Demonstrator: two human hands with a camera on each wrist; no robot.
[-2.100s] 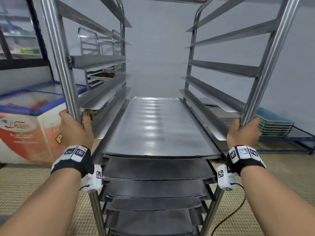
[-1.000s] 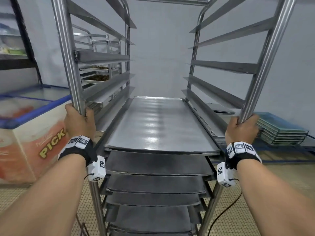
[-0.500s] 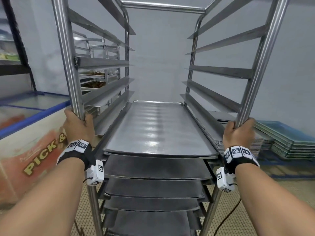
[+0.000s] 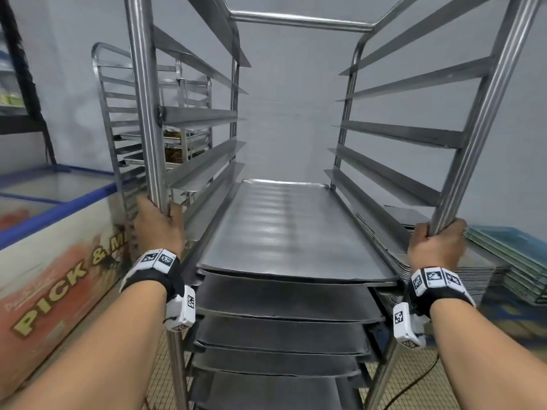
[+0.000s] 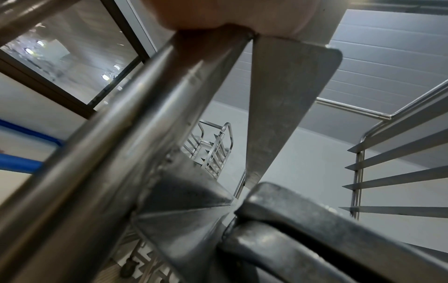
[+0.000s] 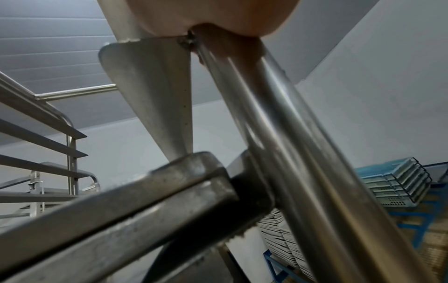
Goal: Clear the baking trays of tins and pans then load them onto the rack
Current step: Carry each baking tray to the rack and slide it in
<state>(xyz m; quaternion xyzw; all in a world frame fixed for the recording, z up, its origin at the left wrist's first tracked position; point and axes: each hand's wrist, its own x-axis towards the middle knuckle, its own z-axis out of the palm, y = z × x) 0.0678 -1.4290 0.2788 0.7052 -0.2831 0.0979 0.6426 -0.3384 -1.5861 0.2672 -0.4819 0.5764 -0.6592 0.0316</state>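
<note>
Pale grey walls close in the room, with a woven mat floor underfoot. We stand at a steel rack with angled runners up both sides. Our left hand is curled round the near left post, and our right hand is curled round the near right post; from the wrist views only the heel of each palm shows against its post, so the fingers themselves stay out of sight there. Baking trays fill the lower runners of the rack, one above another, the top one bright and bare, with several darker trays below it. The upper runners hold nothing.

To our left sits a chest freezer with a blue rim and the lettering "PICK &" on its side. Behind it stands a second rack with some trays of brown food. To our right, low against the wall, lie a pile of metal trays and a pile of blue-green trays just beside it.
</note>
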